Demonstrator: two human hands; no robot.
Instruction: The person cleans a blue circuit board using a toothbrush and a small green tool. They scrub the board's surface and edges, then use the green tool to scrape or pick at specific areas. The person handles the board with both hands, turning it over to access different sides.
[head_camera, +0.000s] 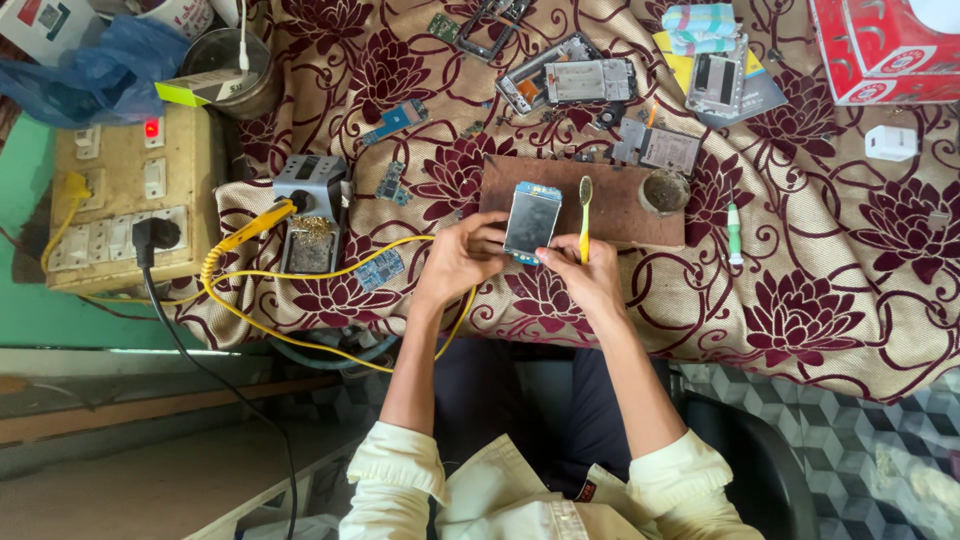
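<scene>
Head view: the left hand (458, 258) and right hand (585, 268) together pinch a small phone module (531, 220), glossy and rectangular, over the wooden board (620, 195) near the table's front edge. The right hand also clamps a yellow toothbrush (584, 218). Stiff bristles might scratch the screen; the thin part could slip onto the patterned cloth (820, 270).

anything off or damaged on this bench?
Nothing spilled. Left hand and right hand hold a small bare silver phone screen module; right also holds a yellow toothbrush. Stripped phone frames lie scattered.
</scene>
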